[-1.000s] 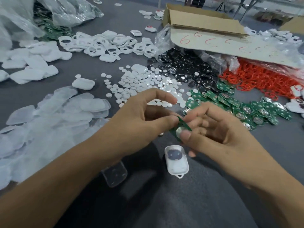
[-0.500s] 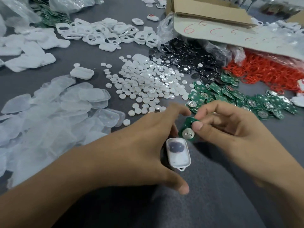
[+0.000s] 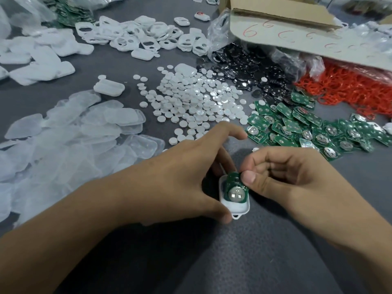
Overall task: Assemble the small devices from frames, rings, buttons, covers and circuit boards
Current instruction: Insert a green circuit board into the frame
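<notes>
Now the small green circuit board lies in the white plastic frame, not beside it. The right hand pinches it, the left hand grips the frame. I think pressing comes next.

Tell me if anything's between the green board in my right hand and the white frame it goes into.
Nothing visible. The circuit board sits over the opening of the white frame, pinched at its upper edge by the right hand. The left hand grips the frame from its left side, clear of the opening.
</notes>
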A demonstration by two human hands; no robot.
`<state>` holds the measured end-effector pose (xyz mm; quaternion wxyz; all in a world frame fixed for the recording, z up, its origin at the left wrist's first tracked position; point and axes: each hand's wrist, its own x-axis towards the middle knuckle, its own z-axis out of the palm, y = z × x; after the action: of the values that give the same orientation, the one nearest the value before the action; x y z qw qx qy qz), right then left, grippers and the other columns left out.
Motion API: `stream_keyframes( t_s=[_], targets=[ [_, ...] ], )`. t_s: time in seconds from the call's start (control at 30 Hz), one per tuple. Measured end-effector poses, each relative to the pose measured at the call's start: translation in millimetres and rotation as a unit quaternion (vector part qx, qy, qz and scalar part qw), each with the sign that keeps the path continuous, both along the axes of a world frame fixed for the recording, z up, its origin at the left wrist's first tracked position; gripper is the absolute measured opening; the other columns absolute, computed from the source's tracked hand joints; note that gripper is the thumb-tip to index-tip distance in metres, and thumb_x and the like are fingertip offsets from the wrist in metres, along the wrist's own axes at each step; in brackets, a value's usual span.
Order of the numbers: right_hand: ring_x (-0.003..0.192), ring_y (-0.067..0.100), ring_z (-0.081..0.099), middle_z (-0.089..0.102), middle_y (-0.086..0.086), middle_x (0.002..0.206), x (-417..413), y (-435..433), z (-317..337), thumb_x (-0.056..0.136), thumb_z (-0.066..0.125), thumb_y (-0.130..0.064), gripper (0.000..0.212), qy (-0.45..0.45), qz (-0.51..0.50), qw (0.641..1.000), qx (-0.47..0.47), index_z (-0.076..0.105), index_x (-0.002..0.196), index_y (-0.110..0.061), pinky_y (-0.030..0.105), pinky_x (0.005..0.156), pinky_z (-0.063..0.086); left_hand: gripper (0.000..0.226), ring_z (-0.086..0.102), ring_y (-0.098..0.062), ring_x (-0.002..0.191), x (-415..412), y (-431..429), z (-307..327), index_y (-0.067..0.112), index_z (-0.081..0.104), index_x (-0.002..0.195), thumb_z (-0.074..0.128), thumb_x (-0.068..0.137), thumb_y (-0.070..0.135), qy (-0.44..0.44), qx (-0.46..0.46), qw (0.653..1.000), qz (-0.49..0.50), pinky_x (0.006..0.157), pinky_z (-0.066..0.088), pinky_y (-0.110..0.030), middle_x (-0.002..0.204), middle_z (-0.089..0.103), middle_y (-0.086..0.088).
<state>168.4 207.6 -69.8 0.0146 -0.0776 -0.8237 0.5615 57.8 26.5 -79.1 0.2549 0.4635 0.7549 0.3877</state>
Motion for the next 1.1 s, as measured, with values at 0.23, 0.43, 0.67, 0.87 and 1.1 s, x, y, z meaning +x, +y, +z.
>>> stream_keyframes(
  t_s=[0.23, 0.43, 0.67, 0.87, 1.1],
  targets=[
    [0.067, 0.029, 0.065, 0.072, 0.005, 0.074, 1.7, -2.4, -2.3, 0.085, 0.075, -0.016, 0.005, 0.009, 0.000, 0.999, 0.033, 0.074, 0.081, -0.020, 0.042, 0.067, 0.054, 0.100, 0.062, 0.005, 0.104, -1.1, 0.7, -0.7, 0.054, 0.032, 0.135, 0.097, 0.062, 0.035, -0.011, -0.002, 1.000, 0.002, 0.082, 0.044, -0.006, 0.111, 0.064, 0.025],
    [0.070, 0.023, 0.061, 0.064, -0.001, 0.078, 4.3, -2.4, -5.3, 0.084, 0.077, -0.021, 0.006, 0.027, -0.002, 0.993, 0.116, 0.073, 0.083, -0.025, 0.049, 0.068, 0.053, 0.098, 0.061, 0.005, 0.106, -1.2, 0.8, -0.3, 0.055, 0.034, 0.134, 0.097, 0.062, 0.036, -0.009, -0.007, 1.000, 0.006, 0.082, 0.045, -0.008, 0.112, 0.063, 0.025],
    [0.076, 0.019, 0.062, 0.063, -0.004, 0.087, 7.2, -2.7, -5.6, 0.083, 0.080, -0.029, 0.010, 0.071, 0.003, 0.979, 0.192, 0.070, 0.086, -0.029, 0.045, 0.070, 0.052, 0.097, 0.060, 0.007, 0.106, -0.6, 0.4, 0.7, 0.053, 0.036, 0.134, 0.098, 0.062, 0.035, -0.007, -0.012, 1.000, 0.011, 0.082, 0.044, -0.006, 0.112, 0.063, 0.026],
    [0.082, 0.011, 0.060, 0.059, -0.013, 0.089, 12.9, -3.9, 2.7, 0.076, 0.080, -0.047, 0.017, 0.067, 0.053, 0.955, 0.282, 0.070, 0.087, -0.038, 0.016, 0.064, 0.040, 0.096, 0.061, 0.005, 0.106, -0.9, 1.0, 1.5, 0.051, 0.036, 0.135, 0.097, 0.063, 0.036, -0.014, -0.014, 1.000, 0.008, 0.083, 0.045, -0.009, 0.110, 0.065, 0.023],
    [0.081, 0.006, 0.061, 0.059, -0.017, 0.090, 16.3, -7.3, 7.9, 0.076, 0.074, -0.051, 0.018, 0.071, 0.057, 0.936, 0.339, 0.068, 0.086, -0.037, 0.031, 0.065, 0.052, 0.091, 0.060, 0.004, 0.105, 0.0, 0.1, 2.5, 0.050, 0.037, 0.134, 0.094, 0.065, 0.038, 0.000, -0.027, 1.000, 0.009, 0.082, 0.044, -0.008, 0.106, 0.064, 0.021]
  ],
)
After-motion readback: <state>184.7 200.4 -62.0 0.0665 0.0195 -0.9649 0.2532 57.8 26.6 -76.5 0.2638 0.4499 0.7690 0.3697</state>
